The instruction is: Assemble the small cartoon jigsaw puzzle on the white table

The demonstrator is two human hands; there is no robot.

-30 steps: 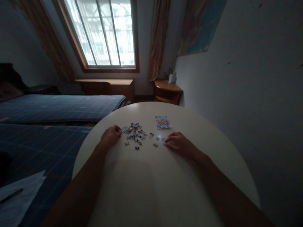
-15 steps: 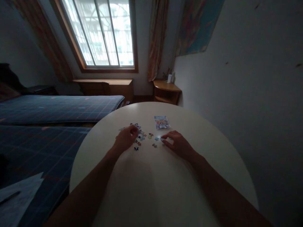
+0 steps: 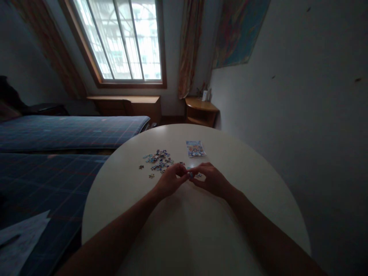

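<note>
A scatter of small colourful jigsaw pieces point(image 3: 157, 160) lies on a round white table point(image 3: 201, 214). A small picture card point(image 3: 195, 148) lies just beyond them to the right. My left hand point(image 3: 170, 181) and my right hand point(image 3: 209, 178) meet at the table's middle, fingertips pinched together over a small bluish puzzle piece point(image 3: 190, 174). Which hand grips the piece is hard to tell in the dim light. Another piece or two lies by my right fingers.
A bed with a blue plaid cover point(image 3: 57, 132) stands left of the table. A white sheet of paper point(image 3: 20, 239) lies at lower left. A wooden corner shelf point(image 3: 201, 109) and a low wooden desk point(image 3: 126, 104) sit under the window. A wall runs close on the right.
My left hand has moved right from the pile's left edge, across the loose pieces, to meet my right hand. My right hand has shifted slightly left and closed its fingers.
</note>
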